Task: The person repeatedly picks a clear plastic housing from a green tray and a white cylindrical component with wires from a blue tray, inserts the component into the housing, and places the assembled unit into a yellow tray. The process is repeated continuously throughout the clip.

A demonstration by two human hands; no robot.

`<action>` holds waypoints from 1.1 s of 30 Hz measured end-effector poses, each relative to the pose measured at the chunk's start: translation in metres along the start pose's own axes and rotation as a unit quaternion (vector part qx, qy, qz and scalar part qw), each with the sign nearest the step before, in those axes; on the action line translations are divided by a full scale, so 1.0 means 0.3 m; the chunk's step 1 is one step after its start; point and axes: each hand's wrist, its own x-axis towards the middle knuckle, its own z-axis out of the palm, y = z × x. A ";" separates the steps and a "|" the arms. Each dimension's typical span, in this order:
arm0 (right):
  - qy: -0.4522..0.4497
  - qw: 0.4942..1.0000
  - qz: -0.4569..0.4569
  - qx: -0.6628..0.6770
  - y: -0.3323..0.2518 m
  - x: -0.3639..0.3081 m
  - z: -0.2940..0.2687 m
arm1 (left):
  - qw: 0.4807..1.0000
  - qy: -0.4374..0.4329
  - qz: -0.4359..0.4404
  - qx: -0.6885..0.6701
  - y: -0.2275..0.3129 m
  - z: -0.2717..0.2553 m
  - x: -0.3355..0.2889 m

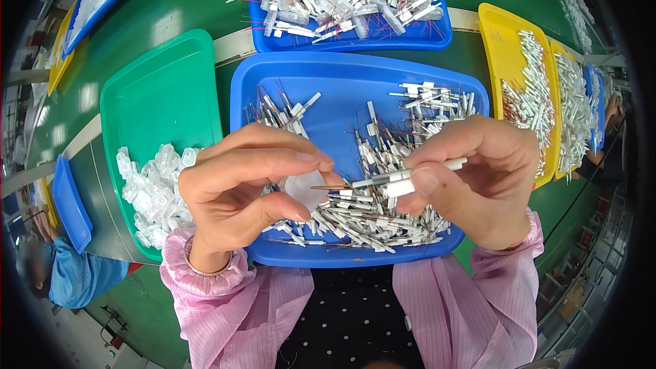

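Observation:
Over the blue tray (307, 68), my left hand (239, 188) pinches a translucent plastic shell (303, 191) between thumb and fingers. My right hand (478, 178) grips a slim white-and-grey part with thin wires (383, 180), a white block along its side. Its wire ends point left and reach the edge of the shell; whether they are inside it I cannot tell. Below both hands, several similar wired parts (369, 225) lie in loose heaps in the blue tray. Left of my left hand, clear plastic shells (154, 188) are piled in the green tray (160, 82).
Beyond the blue tray, another blue tray (342, 44) is heaped with shells and wired parts. Yellow trays (495, 27) of white parts stand at the right. A narrow blue tray (72, 205) is at the far left, near a person in a blue top (89, 270).

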 end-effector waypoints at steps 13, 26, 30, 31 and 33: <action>-0.065 0.970 -0.131 -0.194 -0.013 -0.001 -0.012 | 1.000 -0.006 0.014 0.026 0.006 -0.001 0.002; -0.081 0.899 -0.264 -0.341 -0.033 -0.002 -0.002 | 0.996 0.000 0.024 0.082 -0.010 0.010 0.002; -0.083 0.902 -0.239 -0.349 -0.052 -0.009 0.005 | 0.994 -0.011 0.030 0.109 -0.004 0.008 0.007; -0.086 0.906 -0.231 -0.345 -0.052 -0.007 0.008 | 0.992 -0.014 0.036 0.119 -0.006 0.006 0.004; -0.082 0.910 -0.227 -0.337 -0.050 -0.004 0.011 | 0.989 -0.018 0.046 0.139 -0.012 0.000 -0.002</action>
